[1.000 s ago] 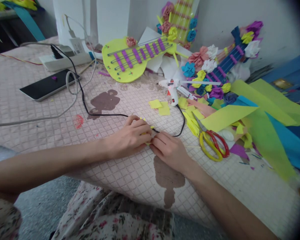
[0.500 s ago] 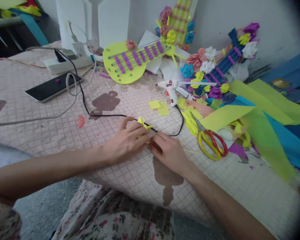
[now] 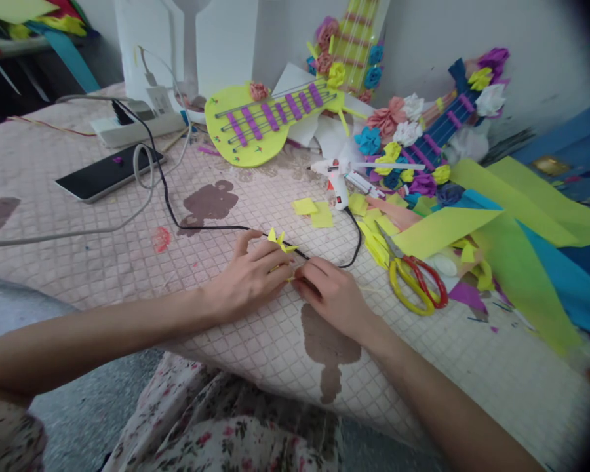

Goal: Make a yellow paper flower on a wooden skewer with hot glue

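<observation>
My left hand [image 3: 255,278] is closed around a small piece of yellow paper [image 3: 276,238], whose pointed tips stick up past the fingers. The lower part of that paper is hidden by the hand. My right hand [image 3: 332,292] is closed too, its fingertips pinched close beside the left fingertips. A thin pale strip [image 3: 371,289] shows at the right hand's far side, and a bit of it appears between the two hands. Just beyond the fingers runs a black cord [image 3: 211,227], leading to a white glue gun [image 3: 338,183].
Scissors [image 3: 413,285] with yellow and red handles lie to the right, among yellow and blue paper sheets [image 3: 526,262]. Yellow paper squares [image 3: 321,214] rest near the glue gun. Behind are a yellow paper guitar [image 3: 255,124], a phone [image 3: 108,174] and a power strip [image 3: 137,124].
The yellow paper's tips stand slightly higher above my left fingers. Both hands stay almost in place, and the view has shifted slightly.
</observation>
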`<state>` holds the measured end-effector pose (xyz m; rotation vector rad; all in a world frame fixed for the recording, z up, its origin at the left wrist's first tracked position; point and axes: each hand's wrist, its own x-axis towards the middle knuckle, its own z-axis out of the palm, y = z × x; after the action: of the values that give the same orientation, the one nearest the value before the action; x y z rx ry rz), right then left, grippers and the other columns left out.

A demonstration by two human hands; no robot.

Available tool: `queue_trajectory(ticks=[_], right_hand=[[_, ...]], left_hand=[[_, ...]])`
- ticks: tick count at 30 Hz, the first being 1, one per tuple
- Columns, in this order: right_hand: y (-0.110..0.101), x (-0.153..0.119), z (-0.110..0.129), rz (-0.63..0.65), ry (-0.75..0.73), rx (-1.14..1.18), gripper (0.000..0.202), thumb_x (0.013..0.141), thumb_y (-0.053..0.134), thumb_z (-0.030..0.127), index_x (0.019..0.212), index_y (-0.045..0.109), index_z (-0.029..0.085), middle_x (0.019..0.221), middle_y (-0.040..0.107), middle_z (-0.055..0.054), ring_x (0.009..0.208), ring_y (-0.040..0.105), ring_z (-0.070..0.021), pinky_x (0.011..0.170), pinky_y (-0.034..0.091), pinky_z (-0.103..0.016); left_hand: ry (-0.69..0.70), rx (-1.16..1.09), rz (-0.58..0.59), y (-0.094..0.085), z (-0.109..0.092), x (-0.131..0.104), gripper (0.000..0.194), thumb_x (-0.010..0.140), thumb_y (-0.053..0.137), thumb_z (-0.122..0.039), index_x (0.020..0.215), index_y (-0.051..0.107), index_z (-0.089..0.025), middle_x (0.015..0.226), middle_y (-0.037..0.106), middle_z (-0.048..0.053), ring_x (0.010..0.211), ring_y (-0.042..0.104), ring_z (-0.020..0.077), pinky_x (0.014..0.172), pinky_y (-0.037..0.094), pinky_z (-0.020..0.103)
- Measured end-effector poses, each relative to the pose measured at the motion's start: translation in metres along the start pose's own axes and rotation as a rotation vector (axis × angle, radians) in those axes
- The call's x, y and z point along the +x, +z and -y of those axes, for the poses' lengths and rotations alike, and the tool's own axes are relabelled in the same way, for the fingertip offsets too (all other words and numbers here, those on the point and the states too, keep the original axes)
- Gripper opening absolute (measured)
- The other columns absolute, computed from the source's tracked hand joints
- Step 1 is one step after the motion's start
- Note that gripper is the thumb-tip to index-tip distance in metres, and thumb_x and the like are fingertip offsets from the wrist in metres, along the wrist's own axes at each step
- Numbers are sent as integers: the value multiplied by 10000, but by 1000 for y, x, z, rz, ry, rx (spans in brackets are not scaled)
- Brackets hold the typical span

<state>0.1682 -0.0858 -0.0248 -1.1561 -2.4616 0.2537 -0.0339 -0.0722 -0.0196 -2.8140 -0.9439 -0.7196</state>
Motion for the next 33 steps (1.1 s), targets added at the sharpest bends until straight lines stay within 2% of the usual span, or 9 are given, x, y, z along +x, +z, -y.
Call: queue_trajectory(ticks=[2, 6, 11, 26, 33], right_hand=[[-3, 2, -3, -15, -15, 9, 133, 905, 443, 204, 911, 572, 176, 905, 598, -56, 832, 571, -156, 731, 484, -286], [-7, 9, -7, -43, -85, -20, 180, 929, 415, 234, 917, 585, 176, 914, 599, -68, 861, 566, -164, 751, 488, -299], [-3, 13, -9, -8, -179, -90, 196, 927, 419, 224, 866, 599, 180, 887, 597, -67, 857, 559, -171, 745, 486, -307], [5, 11, -10, -33, -141, -85, 184, 920, 407, 225, 884, 579, 171, 880, 589, -72, 856, 554, -181, 725, 487, -312], [5, 11, -10, -26, -160, -85, 177, 911, 422, 213, 881, 591, 173, 901, 593, -76, 890, 552, -186, 746, 489, -323]], left_hand=[[-29, -29, -9, -2, 1, -1, 62, 904, 481, -191, 919, 535, -219, 982, 626, 5, 986, 498, 182, 975, 272, 444], [-83, -70, -37, -4, 3, -5, 136, 869, 539, -180, 997, 541, -226, 1050, 607, 20, 1034, 485, 201, 963, 285, 440], [-96, -115, -8, -2, 4, -6, 71, 882, 517, -170, 925, 556, -210, 1027, 604, 20, 1009, 488, 196, 940, 304, 425], [-81, -115, 14, 1, 7, -3, 114, 915, 456, -187, 900, 569, -196, 957, 599, 32, 960, 475, 190, 926, 318, 420], [-95, -89, 22, 2, 6, -2, 166, 919, 440, -197, 806, 560, -189, 882, 582, 32, 913, 472, 185, 916, 312, 427]])
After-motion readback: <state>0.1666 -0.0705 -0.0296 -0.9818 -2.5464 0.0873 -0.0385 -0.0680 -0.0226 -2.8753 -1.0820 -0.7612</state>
